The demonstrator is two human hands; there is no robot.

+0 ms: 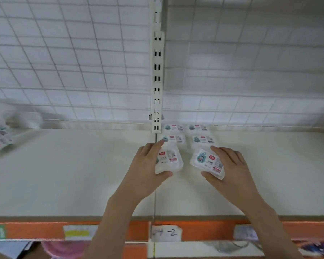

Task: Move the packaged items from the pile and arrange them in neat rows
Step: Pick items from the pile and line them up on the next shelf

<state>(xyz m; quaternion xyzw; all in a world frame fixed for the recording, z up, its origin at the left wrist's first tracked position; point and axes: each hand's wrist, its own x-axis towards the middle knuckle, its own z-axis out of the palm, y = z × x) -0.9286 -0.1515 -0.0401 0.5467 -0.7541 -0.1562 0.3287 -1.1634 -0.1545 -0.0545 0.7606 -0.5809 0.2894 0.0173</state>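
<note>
Both hands grip one small white packet each, just right of frame centre. The left hand (148, 165) curls thumb below and fingers above the left packet (169, 160); the right hand (227, 165) pinches the right packet (208, 162) likewise, tilted. Behind them four laid packets (187, 133) form two rows against the slotted upright (157, 79). The loose pile (0, 136) sits at the left edge. Bare shelf (69, 171) spreads on both sides, ending at the orange front rail (36, 230).
</note>
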